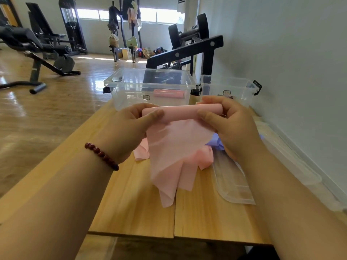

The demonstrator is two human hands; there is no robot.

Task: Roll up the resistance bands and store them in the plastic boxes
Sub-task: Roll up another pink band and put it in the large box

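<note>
Ctr of frame: both hands hold a pink resistance band (178,152) up over the wooden table (131,203). Its top part is wound into a tube running left-right. The rest hangs loose below in folds and trails down to the tabletop.

Left hand (129,128) grips the tube's left end, thumb on the near side, fingers curled behind. Right hand (232,128) grips the right end the same way: thumb in front, fingers wrapped over the top. Beaded bracelet (101,155) on the left wrist.

Just behind the hands, upper ctr: a clear plastic box (131,96), lid off, w/ one rolled pink band (170,93) lying inside toward its right front. A second clear box (238,91) stands just beside it to the right, near the wall; can't tell what's in it.

A purple band (218,143) peeks out under the right hand, mostly hidden. Clear lids (234,184) lie flat on the table, right side of frame.

Bkgd: black dumbbell rack (187,55) w/ a dumbbell (189,32) behind the boxes. A weight bench (37,44) sits upper left on the wood floor.
</note>
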